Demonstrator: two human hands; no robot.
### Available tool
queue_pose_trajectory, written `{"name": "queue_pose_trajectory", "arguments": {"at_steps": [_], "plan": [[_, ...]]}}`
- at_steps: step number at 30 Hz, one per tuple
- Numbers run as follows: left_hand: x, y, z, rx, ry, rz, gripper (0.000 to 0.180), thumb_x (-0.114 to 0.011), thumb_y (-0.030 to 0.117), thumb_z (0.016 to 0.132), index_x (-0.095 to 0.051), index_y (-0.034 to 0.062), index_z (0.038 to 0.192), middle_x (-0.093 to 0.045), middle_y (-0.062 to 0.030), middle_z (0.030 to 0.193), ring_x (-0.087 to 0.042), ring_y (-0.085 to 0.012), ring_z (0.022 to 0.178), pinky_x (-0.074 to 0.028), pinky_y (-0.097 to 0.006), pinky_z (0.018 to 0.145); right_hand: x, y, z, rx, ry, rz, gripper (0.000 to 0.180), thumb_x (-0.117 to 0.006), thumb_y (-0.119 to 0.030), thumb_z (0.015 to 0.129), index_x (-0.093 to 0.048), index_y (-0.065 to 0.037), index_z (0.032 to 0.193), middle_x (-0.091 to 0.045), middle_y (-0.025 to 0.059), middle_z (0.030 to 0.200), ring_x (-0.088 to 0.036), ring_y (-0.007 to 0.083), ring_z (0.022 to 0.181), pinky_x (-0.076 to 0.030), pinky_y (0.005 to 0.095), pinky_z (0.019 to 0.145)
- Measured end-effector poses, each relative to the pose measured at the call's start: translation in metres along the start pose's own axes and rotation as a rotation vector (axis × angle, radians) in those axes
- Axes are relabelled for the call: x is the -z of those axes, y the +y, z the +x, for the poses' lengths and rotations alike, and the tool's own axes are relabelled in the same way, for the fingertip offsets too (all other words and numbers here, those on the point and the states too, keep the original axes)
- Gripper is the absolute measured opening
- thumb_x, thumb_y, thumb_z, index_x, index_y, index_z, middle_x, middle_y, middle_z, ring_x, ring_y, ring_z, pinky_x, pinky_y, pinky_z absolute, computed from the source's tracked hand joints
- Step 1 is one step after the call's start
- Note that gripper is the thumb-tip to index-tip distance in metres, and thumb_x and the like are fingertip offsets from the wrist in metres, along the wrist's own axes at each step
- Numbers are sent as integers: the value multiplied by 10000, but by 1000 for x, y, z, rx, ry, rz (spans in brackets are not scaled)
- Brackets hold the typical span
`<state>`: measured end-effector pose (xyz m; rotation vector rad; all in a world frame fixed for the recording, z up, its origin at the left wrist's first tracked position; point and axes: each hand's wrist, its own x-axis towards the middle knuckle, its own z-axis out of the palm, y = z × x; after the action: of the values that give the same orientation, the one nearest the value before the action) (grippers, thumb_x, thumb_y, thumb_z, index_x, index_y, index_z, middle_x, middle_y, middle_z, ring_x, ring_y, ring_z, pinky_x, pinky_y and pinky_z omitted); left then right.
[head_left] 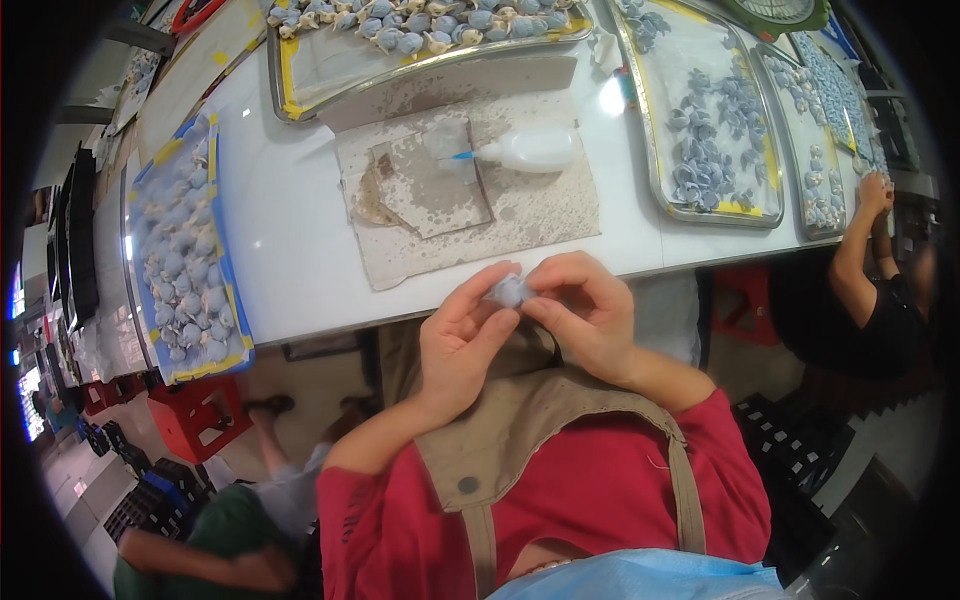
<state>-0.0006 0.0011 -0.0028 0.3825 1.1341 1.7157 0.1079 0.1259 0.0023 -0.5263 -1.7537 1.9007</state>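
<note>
Just off the table's near edge, a small grey-blue figurine piece (512,291) sits between my fingertips. My left hand (462,338) pinches it from the left side with thumb and fingers. From the other side, my right hand (592,318) closes thumb and fingers on the same piece, hiding part of it. Beyond my hands lies a stained cardboard sheet (545,215). On it are a smaller cardboard piece (440,205) and a white squeeze bottle (535,150) lying on its side, its blue tip pointing left.
A metal tray (430,68) of blue-and-cream figurines stands at the back. To the right is a tray (660,180) with loose grey-blue parts. A blue-rimmed tray (232,310) of round pieces overhangs the left edge. Co-workers sit at both sides; one's hands (876,192) work far right.
</note>
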Motion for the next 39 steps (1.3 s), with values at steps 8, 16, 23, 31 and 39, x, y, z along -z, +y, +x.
{"name": "queue_pose_trajectory", "arguments": {"at_steps": [8,16,23,31,39], "plan": [[-1,4,-3,-15,22,122,399,-546,16,887,-446,-20,1272,-569,-30,1016,-523,-63,902,-424,-200,806,3,-5,6,427,-31,-588,233,-712,30,664,-647,-31,878,-637,88,869,-627,193,711,-515,271,593],[4,2,-5,-22,15,306,363,-582,17,867,-513,-4,1223,-520,38,786,-411,-2,651,-340,-138,579,4,-16,7,441,-103,-694,231,-722,33,625,-652,-28,837,-642,98,830,-636,210,693,-514,271,574],[4,10,-9,-5,-14,455,326,-563,89,892,-520,-36,1190,-584,-24,1072,-438,-17,731,-394,-157,651,-1,-26,4,394,-90,-720,175,-729,24,650,-652,-26,800,-642,91,772,-631,191,627,-502,262,524],[0,14,-8,34,-1,378,305,-598,70,871,-561,7,1166,-598,-18,873,-494,-32,697,-443,-181,650,3,-27,4,312,-127,-631,174,-691,14,673,-630,-39,827,-621,89,799,-626,230,677,-508,289,561],[-6,12,-8,113,109,-21,331,-602,61,863,-545,-3,1183,-631,-82,1030,-572,-82,788,-465,-196,744,-1,-20,3,402,-97,-617,203,-686,31,653,-636,-16,844,-615,104,786,-621,232,678,-508,287,559]]}}
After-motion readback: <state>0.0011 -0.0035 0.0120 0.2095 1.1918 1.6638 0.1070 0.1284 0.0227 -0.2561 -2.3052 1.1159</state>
